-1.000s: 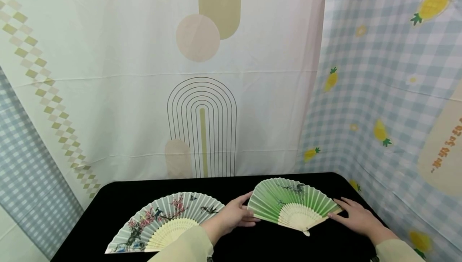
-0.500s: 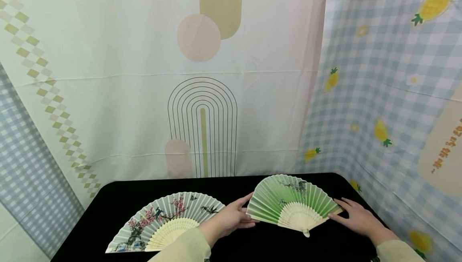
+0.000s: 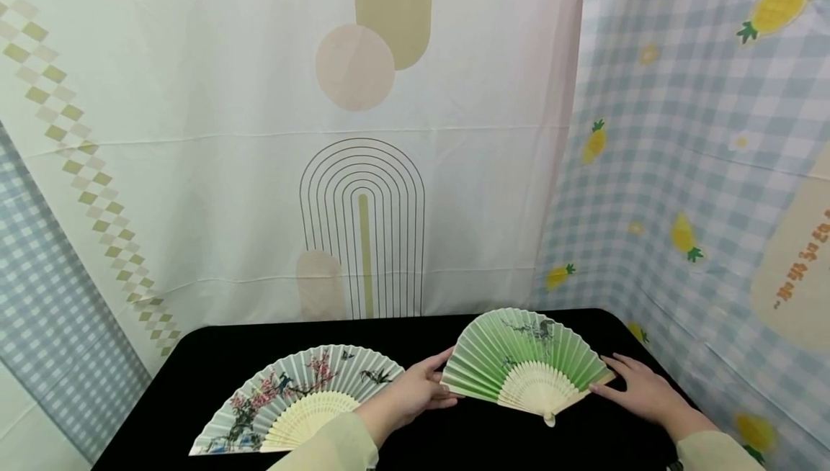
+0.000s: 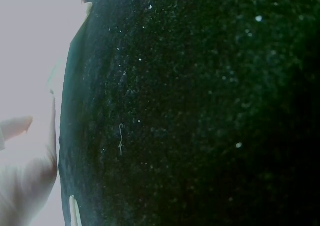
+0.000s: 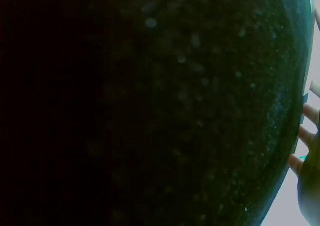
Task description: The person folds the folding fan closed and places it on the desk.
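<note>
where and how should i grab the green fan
Probably by the pivot, pinched from the near side. The green fan is spread open, its ribs narrowing to that end, which points toward the person. The left hand and right hand are at its side edges, so the pivot is uncovered.
</note>
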{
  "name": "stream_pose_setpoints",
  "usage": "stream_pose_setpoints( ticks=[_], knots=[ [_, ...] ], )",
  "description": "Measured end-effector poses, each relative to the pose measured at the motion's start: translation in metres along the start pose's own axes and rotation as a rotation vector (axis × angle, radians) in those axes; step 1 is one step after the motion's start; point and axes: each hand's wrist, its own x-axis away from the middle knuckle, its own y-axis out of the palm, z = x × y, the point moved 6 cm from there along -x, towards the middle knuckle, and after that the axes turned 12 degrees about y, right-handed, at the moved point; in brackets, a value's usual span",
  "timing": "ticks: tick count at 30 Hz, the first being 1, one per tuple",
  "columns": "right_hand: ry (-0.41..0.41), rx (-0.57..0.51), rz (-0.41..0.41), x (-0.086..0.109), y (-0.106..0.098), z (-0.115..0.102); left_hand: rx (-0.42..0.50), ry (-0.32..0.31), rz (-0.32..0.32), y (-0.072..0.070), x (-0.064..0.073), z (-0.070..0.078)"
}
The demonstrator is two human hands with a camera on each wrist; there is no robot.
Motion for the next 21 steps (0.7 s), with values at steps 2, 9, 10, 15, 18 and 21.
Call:
stream_pose_setpoints(
  ticks=[2, 9, 10, 15, 18, 21],
  knots=[
    [-0.001, 0.000, 0.009, -0.0005, 0.0001, 0.0000, -0.014, 0.002, 0.005, -0.0004, -0.0003, -0.0001],
    [0.008, -0.013, 0.021, -0.0029, 0.0016, 0.0023, -0.040, 0.007, 0.037, -0.0004, 0.0003, 0.0014],
    [0.010, -0.016, 0.022, -0.0031, 0.0016, 0.0024, -0.042, 0.007, 0.039, -0.0006, 0.0004, 0.0014],
    [0.017, -0.055, 0.026, -0.0023, 0.0013, 0.0026, -0.045, 0.017, 0.036, -0.0013, 0.0007, 0.0017],
    [0.020, -0.075, 0.033, -0.0015, 0.0014, 0.0032, -0.048, 0.028, 0.036, -0.0013, 0.0016, 0.0030],
    [0.018, -0.091, 0.032, -0.0006, 0.0015, 0.0031, -0.057, 0.039, 0.054, -0.0025, 0.0017, 0.0043]
  ],
)
